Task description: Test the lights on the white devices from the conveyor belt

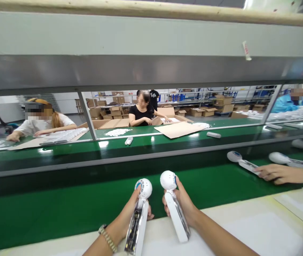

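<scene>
My left hand (pixel 130 209) is closed around a white handheld device (pixel 144 189) with a round head and a long handle; its thumb presses on the head beside a blue ring. The handle's side is uncovered and shows dark inner parts. A second white handheld device (pixel 177 217) of the same shape is gripped in my right hand (pixel 184 202), the thumb against the head's right side near a blue edge. Both devices tilt head-up, side by side and apart, over the near edge of the green belt (pixel 60 209).
At the right, a co-worker's hand (pixel 282 174) touches a similar device (pixel 243 161); more devices (pixel 287 159) lie beyond it. A white work surface (pixel 247 227) borders the belt. Across a metal rail, several people sit by white parts (pixel 118 132) and cardboard (pixel 178 129). A shelf beam (pixel 140 69) spans overhead.
</scene>
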Demonstrator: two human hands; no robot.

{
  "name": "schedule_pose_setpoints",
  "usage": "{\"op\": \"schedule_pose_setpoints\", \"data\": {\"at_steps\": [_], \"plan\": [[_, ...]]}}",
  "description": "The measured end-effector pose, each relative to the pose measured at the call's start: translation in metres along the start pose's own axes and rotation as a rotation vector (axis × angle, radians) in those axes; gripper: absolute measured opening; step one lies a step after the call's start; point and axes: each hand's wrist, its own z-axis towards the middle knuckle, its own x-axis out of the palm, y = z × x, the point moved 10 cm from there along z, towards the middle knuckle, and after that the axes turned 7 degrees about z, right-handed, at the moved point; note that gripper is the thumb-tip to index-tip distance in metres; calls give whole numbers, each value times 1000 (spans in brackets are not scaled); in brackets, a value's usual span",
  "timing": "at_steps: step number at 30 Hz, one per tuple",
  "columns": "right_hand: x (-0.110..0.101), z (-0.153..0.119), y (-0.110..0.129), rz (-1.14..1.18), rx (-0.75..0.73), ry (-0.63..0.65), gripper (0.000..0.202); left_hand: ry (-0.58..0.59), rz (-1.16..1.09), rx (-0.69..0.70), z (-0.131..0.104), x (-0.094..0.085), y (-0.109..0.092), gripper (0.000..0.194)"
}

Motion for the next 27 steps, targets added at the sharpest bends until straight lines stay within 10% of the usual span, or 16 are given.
{"op": "schedule_pose_setpoints", "data": {"at_steps": [7,13,18,22,27], "plan": [[-54,-1,83,-579,-613,-451,42,-504,204,376,0,-63,-44,45],[-61,-19,114,-793,-874,-574,56,-780,596,755,-41,-57,-79,58],[22,-38,66,-1255,-1068,-259,23,-655,801,907,-47,-20,-87,37],[66,-29,-29,-1594,-911,298,19,-587,797,915,-64,28,-125,35],[55,-15,-66,-1377,-738,480,18,266,918,605,-130,149,-136,41]]}}
